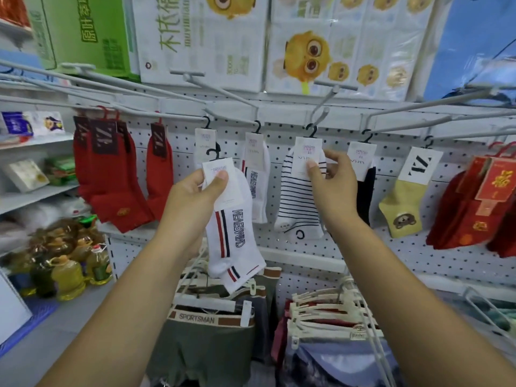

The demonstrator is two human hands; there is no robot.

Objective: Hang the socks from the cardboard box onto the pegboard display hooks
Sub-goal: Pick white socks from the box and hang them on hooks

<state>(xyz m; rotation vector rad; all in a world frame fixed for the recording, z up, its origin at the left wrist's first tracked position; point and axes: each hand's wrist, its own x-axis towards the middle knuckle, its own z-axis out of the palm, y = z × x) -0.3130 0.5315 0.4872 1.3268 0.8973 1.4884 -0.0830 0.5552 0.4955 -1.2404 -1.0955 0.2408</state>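
My left hand (196,195) pinches the paper label of a white sock (236,238) with red and navy stripes, held in front of the pegboard (296,244) below the hook row. Its small black hanger sticks up free of any hook. My right hand (332,181) pinches the label of a black-striped white sock (298,202) that hangs by its black hanger on a grey peg hook (319,111). Another white lettered sock (258,180) hangs between the two. The cardboard box is out of view.
Red socks (111,174) hang at the left; a black sock (365,191), a yellow bear sock (405,202) and more red socks (472,213) hang at the right. Underwear on hangers (212,317) sits below. Oil bottles (69,275) stand on the floor at left.
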